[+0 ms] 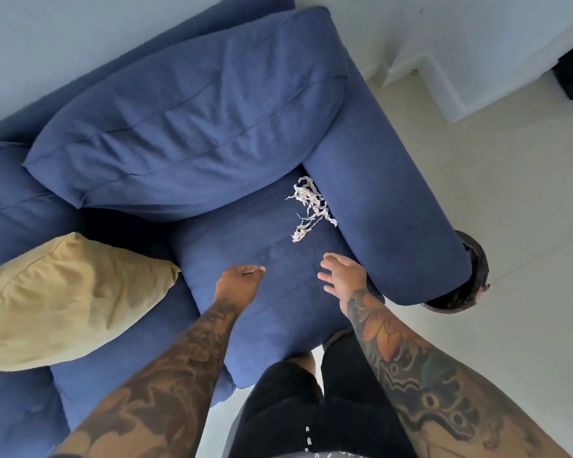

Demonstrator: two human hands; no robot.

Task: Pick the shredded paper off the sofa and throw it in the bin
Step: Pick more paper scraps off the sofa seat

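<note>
A tangle of white shredded paper (310, 208) lies on the blue sofa's seat cushion (262, 259), close against the right armrest (384, 206). My right hand (341, 276) hovers over the seat just short of the paper, fingers spread and holding nothing. My left hand (240, 280) hangs over the middle of the seat with its fingers curled under; nothing shows in it. A dark round bin (470, 279) stands on the floor behind the armrest's front end, mostly hidden by it.
A large blue back cushion (186, 110) leans over the rear of the seat. A yellow pillow (67, 302) lies at the left. Pale floor (510, 209) spreads to the right, with a white step and a black object at the far right.
</note>
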